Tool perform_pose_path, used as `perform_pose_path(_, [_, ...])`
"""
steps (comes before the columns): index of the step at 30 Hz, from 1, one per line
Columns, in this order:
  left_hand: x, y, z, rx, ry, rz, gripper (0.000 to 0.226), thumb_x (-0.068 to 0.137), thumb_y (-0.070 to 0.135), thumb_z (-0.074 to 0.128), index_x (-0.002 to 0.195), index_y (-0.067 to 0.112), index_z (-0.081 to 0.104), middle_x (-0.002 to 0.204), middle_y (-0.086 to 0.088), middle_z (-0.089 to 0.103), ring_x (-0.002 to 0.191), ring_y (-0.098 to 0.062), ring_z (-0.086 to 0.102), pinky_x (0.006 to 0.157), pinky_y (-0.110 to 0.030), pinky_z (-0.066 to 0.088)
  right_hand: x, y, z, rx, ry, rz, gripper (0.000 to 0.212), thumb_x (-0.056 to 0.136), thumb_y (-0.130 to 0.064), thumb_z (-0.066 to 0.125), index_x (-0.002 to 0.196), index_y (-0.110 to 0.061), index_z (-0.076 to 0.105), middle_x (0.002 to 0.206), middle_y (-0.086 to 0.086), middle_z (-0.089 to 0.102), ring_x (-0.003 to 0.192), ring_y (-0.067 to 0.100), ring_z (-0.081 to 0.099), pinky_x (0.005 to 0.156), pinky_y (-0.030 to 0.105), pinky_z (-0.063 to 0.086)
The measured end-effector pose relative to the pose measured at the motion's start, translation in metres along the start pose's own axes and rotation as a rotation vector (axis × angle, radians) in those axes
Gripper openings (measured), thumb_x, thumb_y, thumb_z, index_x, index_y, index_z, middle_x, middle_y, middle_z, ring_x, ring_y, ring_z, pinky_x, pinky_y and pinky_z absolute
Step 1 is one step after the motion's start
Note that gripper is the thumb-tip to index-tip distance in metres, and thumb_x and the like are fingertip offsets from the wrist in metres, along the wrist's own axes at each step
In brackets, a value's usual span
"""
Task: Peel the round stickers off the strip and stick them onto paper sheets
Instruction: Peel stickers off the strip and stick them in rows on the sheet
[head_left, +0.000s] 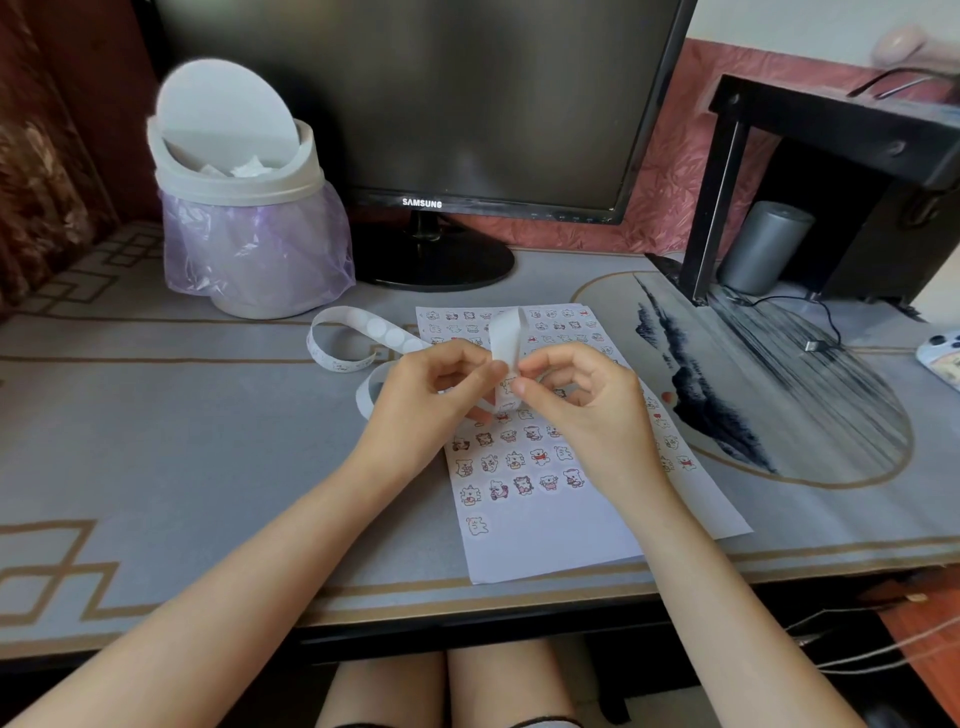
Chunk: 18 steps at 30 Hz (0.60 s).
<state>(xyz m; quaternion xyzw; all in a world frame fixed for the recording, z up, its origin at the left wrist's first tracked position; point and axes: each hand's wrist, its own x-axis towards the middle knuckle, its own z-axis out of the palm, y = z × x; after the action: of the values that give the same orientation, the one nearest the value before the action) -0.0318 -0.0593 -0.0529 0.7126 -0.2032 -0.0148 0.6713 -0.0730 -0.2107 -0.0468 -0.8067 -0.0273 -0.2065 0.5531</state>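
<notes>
A long white sticker strip (363, 332) curls across the desk, its backing showing round blank spots where stickers came off. Both hands hold a raised loop of it above the paper. My left hand (426, 400) pinches the strip between thumb and forefinger. My right hand (582, 400) pinches the strip's edge at a small cartoon sticker (508, 387). Below lie white paper sheets (545, 540), overlapping, covered with rows of several round cartoon stickers.
A white swing-lid bin (244, 208) with a purple bag stands at the back left. A Samsung monitor (426, 104) sits behind the sheets. At the right are a black stand (831, 135), a grey cylinder (763, 244), a cable and a painted round mat pattern (805, 395).
</notes>
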Motion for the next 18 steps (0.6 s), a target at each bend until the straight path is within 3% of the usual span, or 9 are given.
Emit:
perform_pose_path(7, [0.0, 0.001, 0.0, 0.024, 0.007, 0.001, 0.013, 0.09, 0.015, 0.062, 0.084, 0.005, 0.068, 0.081, -0.013, 0.068, 0.074, -0.015, 0.065, 0.067, -0.025, 0.057, 0.0, 0.0, -0.001, -0.019, -0.025, 0.012, 0.009, 0.079, -0.012, 0.073, 0.08, -0.02, 0.068, 0.082, -0.007, 0.07, 0.077, 0.016, 0.062, 0.07, 0.038, 0.051])
perform_pose_path(13, [-0.001, 0.002, 0.0, 0.007, 0.025, -0.047, 0.014, 0.091, 0.013, 0.061, 0.081, 0.003, 0.067, 0.076, -0.011, 0.067, 0.07, -0.013, 0.065, 0.065, -0.022, 0.056, -0.005, 0.001, -0.002, -0.136, -0.068, -0.063, 0.003, 0.084, -0.014, 0.069, 0.084, -0.016, 0.066, 0.088, -0.009, 0.062, 0.072, 0.003, 0.055, 0.064, 0.014, 0.036])
perform_pose_path(16, [0.0, 0.003, 0.0, -0.009, 0.041, -0.073, 0.016, 0.091, 0.012, 0.06, 0.082, 0.0, 0.066, 0.073, -0.009, 0.066, 0.067, -0.011, 0.064, 0.064, -0.021, 0.056, -0.008, -0.002, -0.004, -0.158, -0.07, -0.117, 0.004, 0.084, -0.013, 0.068, 0.084, -0.016, 0.065, 0.092, -0.01, 0.06, 0.086, 0.009, 0.057, 0.069, 0.017, 0.038])
perform_pose_path(18, [0.0, 0.003, 0.0, -0.006, 0.041, -0.079, 0.017, 0.092, 0.012, 0.059, 0.082, -0.001, 0.065, 0.073, -0.01, 0.067, 0.067, -0.012, 0.065, 0.064, -0.021, 0.055, -0.011, -0.008, -0.006, -0.102, -0.075, -0.089, 0.006, 0.085, -0.013, 0.068, 0.083, -0.017, 0.065, 0.09, -0.009, 0.063, 0.084, 0.009, 0.058, 0.068, 0.025, 0.042])
